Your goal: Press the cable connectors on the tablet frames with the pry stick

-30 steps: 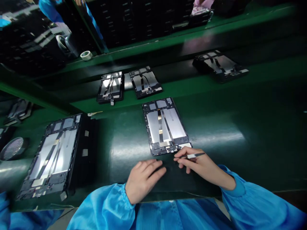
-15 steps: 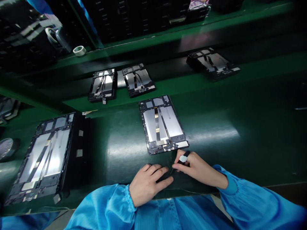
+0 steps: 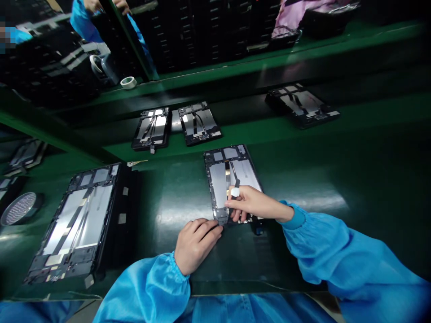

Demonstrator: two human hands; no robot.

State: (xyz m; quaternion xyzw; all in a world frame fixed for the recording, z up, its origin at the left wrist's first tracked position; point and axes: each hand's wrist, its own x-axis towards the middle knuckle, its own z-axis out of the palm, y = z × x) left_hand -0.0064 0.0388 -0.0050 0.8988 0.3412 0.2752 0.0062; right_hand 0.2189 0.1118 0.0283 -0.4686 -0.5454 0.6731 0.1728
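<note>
An opened tablet (image 3: 218,179) lies in front of me, its silver battery and dark ribbon cables facing up. My right hand (image 3: 249,204) is over the lower part of this tablet, fingers closed on a slim black tool (image 3: 237,184) with a white patch; its tip is hidden. Flat on the bench, my left hand (image 3: 197,244) has its fingers stretched, and the fingertips reach the tablet's lower left corner. A small dark tab (image 3: 258,231) sticks out below the tablet's lower right corner.
A stack of opened tablets (image 3: 79,220) stands at left, beside a round metal dish (image 3: 20,208). Further back lie more tablets (image 3: 198,121) and, on the right, another tablet (image 3: 303,105). A tape roll (image 3: 128,82) sits on the ledge. Co-workers' sleeves (image 3: 84,22) show behind.
My right hand has moved up and left from below the tablet onto its lower part, tool still in it. My left hand has shifted slightly to the tablet's edge. The view has tilted.
</note>
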